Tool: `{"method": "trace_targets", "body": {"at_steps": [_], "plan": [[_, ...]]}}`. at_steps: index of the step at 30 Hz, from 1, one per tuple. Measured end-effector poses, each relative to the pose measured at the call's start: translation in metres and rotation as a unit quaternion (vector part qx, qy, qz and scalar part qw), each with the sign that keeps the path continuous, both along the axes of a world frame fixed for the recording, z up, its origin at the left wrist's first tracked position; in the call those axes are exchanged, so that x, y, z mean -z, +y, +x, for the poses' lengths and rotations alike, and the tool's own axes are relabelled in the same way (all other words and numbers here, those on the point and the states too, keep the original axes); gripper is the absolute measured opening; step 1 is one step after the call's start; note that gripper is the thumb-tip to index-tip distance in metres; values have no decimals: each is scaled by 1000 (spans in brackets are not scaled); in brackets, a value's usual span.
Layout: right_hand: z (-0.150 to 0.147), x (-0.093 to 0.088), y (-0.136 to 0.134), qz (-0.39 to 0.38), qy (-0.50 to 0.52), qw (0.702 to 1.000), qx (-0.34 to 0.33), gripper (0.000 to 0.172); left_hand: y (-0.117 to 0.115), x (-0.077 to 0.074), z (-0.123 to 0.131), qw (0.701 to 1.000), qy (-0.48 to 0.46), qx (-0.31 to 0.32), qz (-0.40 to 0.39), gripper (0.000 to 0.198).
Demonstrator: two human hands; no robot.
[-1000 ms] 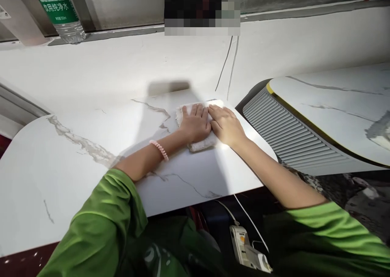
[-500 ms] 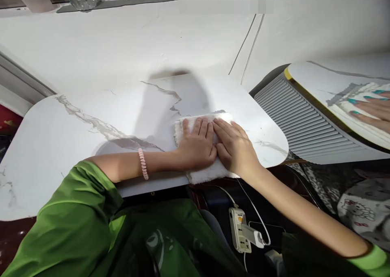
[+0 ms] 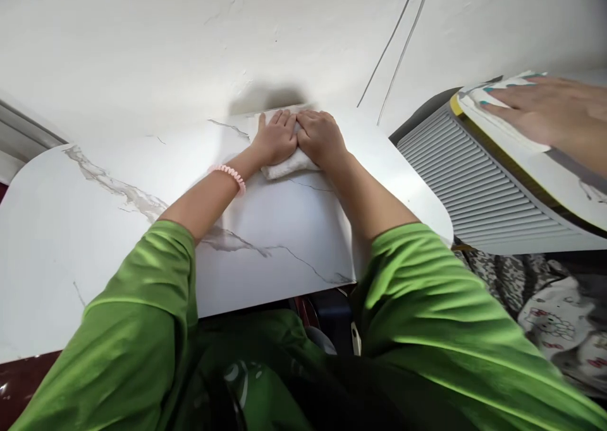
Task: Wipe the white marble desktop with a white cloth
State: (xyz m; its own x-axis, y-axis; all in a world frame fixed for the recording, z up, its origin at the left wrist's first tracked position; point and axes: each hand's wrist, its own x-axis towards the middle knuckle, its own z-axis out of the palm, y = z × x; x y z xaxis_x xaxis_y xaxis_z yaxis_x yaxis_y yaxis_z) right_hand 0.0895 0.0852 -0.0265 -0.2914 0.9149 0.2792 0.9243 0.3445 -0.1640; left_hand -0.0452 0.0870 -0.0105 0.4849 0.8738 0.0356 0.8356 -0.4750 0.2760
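Note:
A white fluffy cloth (image 3: 287,165) lies near the back edge of the white marble-patterned table (image 3: 265,276). My left hand (image 3: 275,139) presses on it palm down, fingers stretched out and slightly apart, with a pink coiled band (image 3: 229,172) on the wrist. Right beside it, touching or nearly so, my right hand (image 3: 322,137) also rests flat on the cloth, its fingertips partly hidden at the far side. Both hands cover most of the cloth.
A white wall (image 3: 190,52) stands directly behind the table. To the right, another person's hand (image 3: 535,112) lies on a white cloth (image 3: 493,109) atop a ribbed-sided table (image 3: 488,184). Two thin cables (image 3: 403,45) run down the wall.
Both my hands and the cloth have slid away from me, from the front edge to the back of the table. The other person's hand has moved further back on its table.

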Motion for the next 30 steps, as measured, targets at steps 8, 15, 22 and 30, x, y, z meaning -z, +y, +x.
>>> {"method": "trace_targets", "body": {"at_steps": [8, 15, 22, 30], "plan": [[-2, 1, 16, 11, -8, 1000, 3, 48, 13, -1, -4, 1000, 10, -23, 6, 55], [-9, -1, -49, 13, 27, 999, -18, 54, -51, -14, -13, 998, 59, -16, -8, 58], [-15, -4, -182, 18, -17, 999, -38, 61, -172, -15, -32, 995, 84, 52, 10, 61], [-33, -6, -240, 41, -4, 997, -68, 63, -233, -16, -53, 995, 75, 64, 23, 64]]}}
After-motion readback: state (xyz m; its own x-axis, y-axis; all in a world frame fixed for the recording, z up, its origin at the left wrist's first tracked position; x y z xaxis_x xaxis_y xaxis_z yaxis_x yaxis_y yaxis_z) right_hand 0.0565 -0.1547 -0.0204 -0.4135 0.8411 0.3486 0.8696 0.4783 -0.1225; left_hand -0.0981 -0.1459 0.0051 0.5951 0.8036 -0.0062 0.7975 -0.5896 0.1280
